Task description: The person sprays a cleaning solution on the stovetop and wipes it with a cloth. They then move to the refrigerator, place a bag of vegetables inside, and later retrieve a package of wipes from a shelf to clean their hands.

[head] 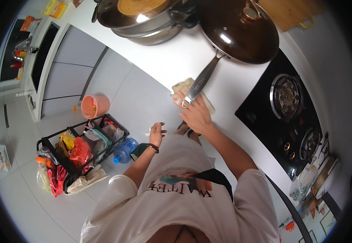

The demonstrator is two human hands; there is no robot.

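Note:
My right hand (196,114) lies with spread fingers on a beige cloth (207,102), pressing it flat on the white countertop (224,88) near the counter's edge. The grey handle of a lidded wok (239,33) reaches over the cloth and over the fingers, so part of both is hidden. Whether the hand touches the handle I cannot tell. My left hand (157,133), with a beaded bracelet at the wrist, hangs in the air before my body, fingers loosely extended and holding nothing.
A steel steamer pot (151,33) with a glass lid stands beside the wok. Right of them is a black gas hob (255,106); a wooden board (291,12) lies behind. On the floor are a black rack (79,170) of bags, a pink bin (99,106) and a blue water bottle (126,151).

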